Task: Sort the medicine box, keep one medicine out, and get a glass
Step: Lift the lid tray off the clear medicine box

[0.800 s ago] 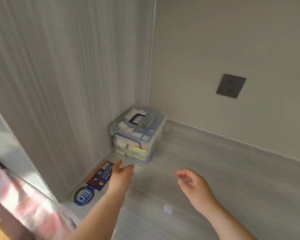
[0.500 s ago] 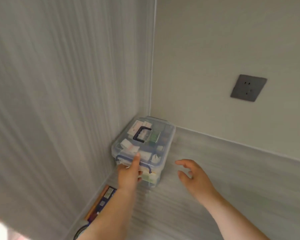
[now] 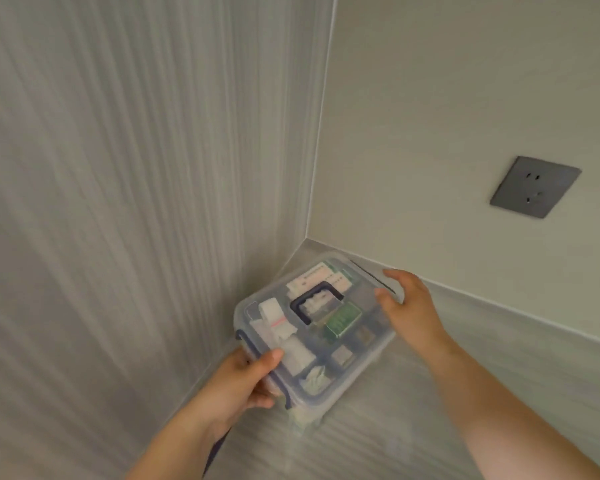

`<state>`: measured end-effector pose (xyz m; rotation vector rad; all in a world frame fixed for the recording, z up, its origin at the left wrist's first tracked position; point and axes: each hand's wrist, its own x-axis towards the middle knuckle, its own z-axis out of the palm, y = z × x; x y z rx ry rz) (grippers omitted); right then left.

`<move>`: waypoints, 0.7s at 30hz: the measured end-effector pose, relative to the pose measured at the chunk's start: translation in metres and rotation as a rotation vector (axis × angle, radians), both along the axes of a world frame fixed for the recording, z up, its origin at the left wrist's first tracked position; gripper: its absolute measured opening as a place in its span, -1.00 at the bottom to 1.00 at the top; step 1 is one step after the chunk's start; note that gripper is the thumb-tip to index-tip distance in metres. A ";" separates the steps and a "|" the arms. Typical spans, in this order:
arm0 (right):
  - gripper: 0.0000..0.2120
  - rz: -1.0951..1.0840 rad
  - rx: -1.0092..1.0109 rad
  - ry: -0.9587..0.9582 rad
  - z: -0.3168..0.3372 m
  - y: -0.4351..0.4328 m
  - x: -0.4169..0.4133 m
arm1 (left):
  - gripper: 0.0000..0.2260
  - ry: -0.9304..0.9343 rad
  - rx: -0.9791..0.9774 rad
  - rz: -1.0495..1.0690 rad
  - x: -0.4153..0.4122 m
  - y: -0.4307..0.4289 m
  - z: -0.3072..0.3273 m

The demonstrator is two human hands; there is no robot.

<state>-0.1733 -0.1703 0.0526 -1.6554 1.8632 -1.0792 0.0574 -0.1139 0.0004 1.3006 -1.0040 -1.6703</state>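
A clear plastic medicine box [image 3: 352, 344] with a dark blue handle [image 3: 314, 301] and blue clips stands in the corner of a grey wood-grain surface. Its lid is closed; white packets, bandage rolls and a green pack show through it. My left hand [image 3: 239, 382] grips the box's near left end, thumb on the lid. My right hand [image 3: 407, 308] rests against the far right end, fingers curled over the rim. No glass is in view.
A ribbed grey panel [image 3: 118, 202] rises on the left and a plain wall [image 3: 465, 98] stands behind, meeting at the corner. A dark grey wall socket [image 3: 535, 187] sits on the wall at right. The grey surface [image 3: 430, 427] stretches to the right.
Both hands reached forward to the box. The left hand closed on its near end and the right hand came onto its far end. The view moved closer; the blue items at lower left left the frame.
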 end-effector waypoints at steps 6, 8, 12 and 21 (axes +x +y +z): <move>-0.75 -0.054 0.240 -0.047 0.003 0.014 -0.035 | -0.67 0.007 -0.014 -0.220 -0.010 0.032 0.006; -0.76 -0.073 0.279 -0.041 0.002 0.032 -0.048 | -0.54 0.011 -0.008 -0.272 -0.015 0.045 0.005; -0.70 -0.109 0.310 -0.101 -0.002 0.078 -0.073 | -0.78 -0.038 0.049 -0.033 -0.034 0.068 0.008; -0.67 -0.026 0.434 -0.252 -0.002 0.165 -0.108 | -0.75 -0.731 -0.247 0.155 -0.067 0.091 0.027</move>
